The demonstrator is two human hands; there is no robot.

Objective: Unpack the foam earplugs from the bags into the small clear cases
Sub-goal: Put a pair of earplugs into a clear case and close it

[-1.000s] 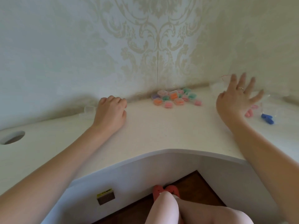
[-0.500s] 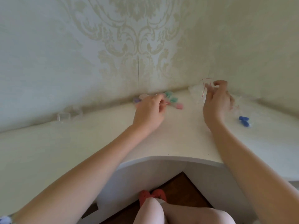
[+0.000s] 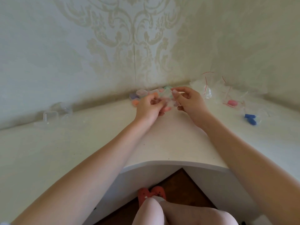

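Note:
Over the middle of the white desk, my left hand and my right hand pinch a small clear plastic bag between them, each at one side. What the bag contains is too blurred to make out. Behind the hands, in the wall corner, lies a cluster of filled small cases with coloured earplugs inside. At the left stand empty clear cases. At the right lie clear bags, one with pink earplugs, and further right blue earplugs.
The white corner desk has a curved cut-out front edge, with my knees and red slippers below it. Patterned wallpaper walls close off the back and right side.
Both hands have come together at the desk's middle. The left moved in from the left side, the right came back from the bag pile, and both now hold a clear bag.

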